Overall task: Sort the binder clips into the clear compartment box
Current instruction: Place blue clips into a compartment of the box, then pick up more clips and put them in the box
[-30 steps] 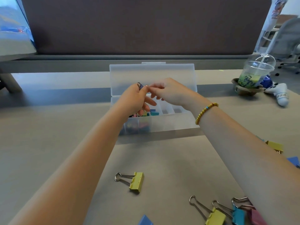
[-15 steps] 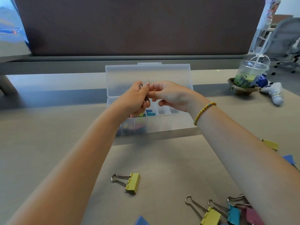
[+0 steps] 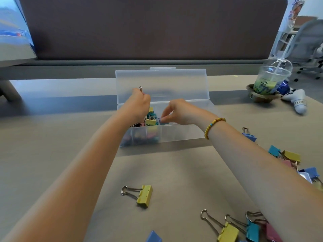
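Left hand: the left hand (image 3: pixel 139 106) hangs over the left end of the box, fingers curled round a clip whose wire loop (image 3: pixel 140 88) sticks up above the knuckles.
Right hand: the right hand (image 3: pixel 180 111) reaches into the middle of the box, thumb and fingertips pinching a small blue clip (image 3: pixel 162 120).
Box: the clear compartment box (image 3: pixel 181 135) stands at the middle of the table (image 3: pixel 52 137), its lid (image 3: pixel 161 84) tipped up toward the far edge.
Done: the left compartments hold a heap of small clips (image 3: pixel 150 117); the right ones look bare.
Left: a yellow clip (image 3: pixel 144 195) lies toward the near edge, a row of clips (image 3: pixel 248 227) at the near right, and a pile of clips (image 3: pixel 290 159) by the right edge; I judge the sort partway.
Materials: the box is frosted, thin plastic; the clips are painted folded metal with shiny wire handles; the table is matte beige.
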The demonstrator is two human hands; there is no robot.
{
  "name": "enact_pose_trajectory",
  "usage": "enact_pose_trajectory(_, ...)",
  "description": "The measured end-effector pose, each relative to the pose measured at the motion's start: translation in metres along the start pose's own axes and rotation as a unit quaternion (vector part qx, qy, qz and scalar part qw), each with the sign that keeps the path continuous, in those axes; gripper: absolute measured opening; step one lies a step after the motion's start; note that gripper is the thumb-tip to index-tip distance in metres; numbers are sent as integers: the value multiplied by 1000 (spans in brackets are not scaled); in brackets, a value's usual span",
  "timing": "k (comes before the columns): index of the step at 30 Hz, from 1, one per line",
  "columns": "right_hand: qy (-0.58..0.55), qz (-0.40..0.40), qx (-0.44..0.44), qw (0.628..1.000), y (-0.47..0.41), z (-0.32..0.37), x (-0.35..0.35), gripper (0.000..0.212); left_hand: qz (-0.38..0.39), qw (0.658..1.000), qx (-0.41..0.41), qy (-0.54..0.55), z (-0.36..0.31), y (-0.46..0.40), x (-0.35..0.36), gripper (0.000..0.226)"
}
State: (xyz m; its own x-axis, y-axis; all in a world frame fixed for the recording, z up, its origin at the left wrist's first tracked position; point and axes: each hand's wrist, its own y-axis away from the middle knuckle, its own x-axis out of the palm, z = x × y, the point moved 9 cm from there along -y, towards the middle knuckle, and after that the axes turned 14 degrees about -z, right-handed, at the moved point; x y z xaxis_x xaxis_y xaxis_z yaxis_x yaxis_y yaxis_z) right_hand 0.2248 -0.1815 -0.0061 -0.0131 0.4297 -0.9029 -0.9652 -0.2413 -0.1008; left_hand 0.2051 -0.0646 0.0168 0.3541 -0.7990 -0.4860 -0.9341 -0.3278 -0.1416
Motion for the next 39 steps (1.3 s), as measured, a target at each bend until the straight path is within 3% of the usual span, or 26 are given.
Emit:
enact_pose_trajectory(3,105,-43,-27,993,-6,3,-5,25,21,998,30,47,-8,3,2,32)
enact_pose_trajectory(5,105,-104,-42,988,-7,8,-20,24,22,997,65,40,-12,1,3,30)
enact_pose_trajectory(7,-43,-118,-34,992,-4,13,-31,26,18,995,98,23,-21,4,2,31)
enact_pose_trajectory(9,-212,-78,-12,974,3,19,-32,26,34,995,97,20,-24,8,5,40)
enact_pose_trajectory(15,-292,-48,6,955,11,21,-31,20,90,994,56,17,-21,14,22,52)
enact_pose_trajectory(20,-146,-77,91,982,-3,-7,-24,25,-4,994,88,-65,-6,5,10,41)
enact_pose_trajectory(25,61,-86,80,991,-22,-12,2,28,-54,990,107,-71,-4,0,-2,34)
enact_pose_trajectory(34,-78,-102,13,992,8,-9,-25,27,-98,984,144,-22,-25,39,-20,21)
enact_pose_trajectory(39,-173,-179,-27,968,60,-18,-49,29,-43,985,167,5,-36,86,1,16)
